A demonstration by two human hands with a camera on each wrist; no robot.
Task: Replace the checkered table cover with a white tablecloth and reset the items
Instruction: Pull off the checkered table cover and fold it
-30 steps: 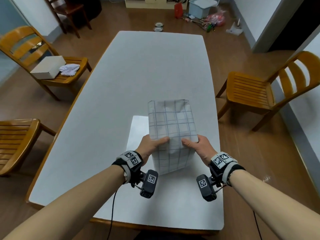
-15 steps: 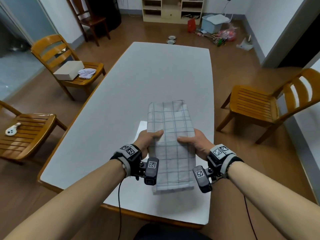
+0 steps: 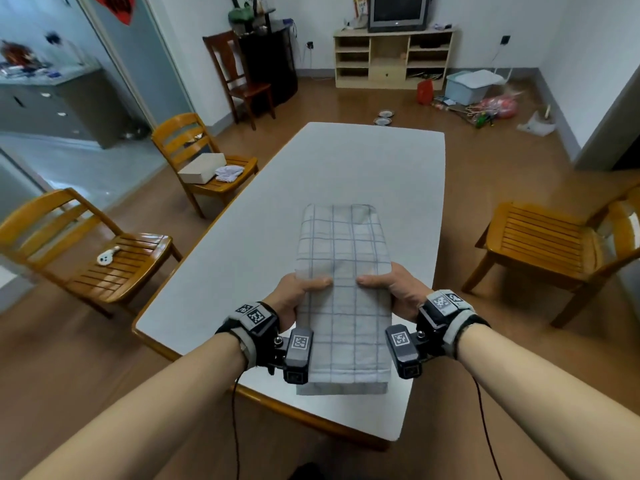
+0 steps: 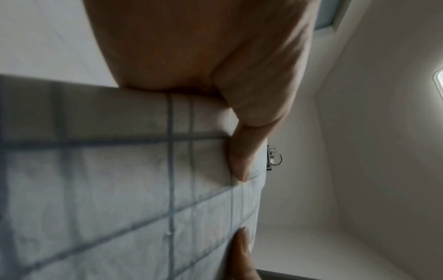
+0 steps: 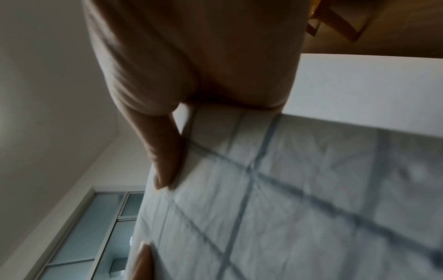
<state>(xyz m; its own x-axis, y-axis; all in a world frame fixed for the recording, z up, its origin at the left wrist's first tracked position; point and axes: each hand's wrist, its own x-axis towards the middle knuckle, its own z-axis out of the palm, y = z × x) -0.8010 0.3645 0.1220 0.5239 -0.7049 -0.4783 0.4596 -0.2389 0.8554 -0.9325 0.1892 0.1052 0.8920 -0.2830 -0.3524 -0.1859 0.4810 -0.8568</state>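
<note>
bare forearms, tagged grey-black wristbands, cables

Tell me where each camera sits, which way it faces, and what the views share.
Head: on the head, looking forward and down at the table; shows both forearms, left hand and right hand.
Left wrist: under the wrist, looking along the left hand and up at the folded checkered cloth.
Right wrist: the same under the right hand.
Shared: all three show the cloth.
</note>
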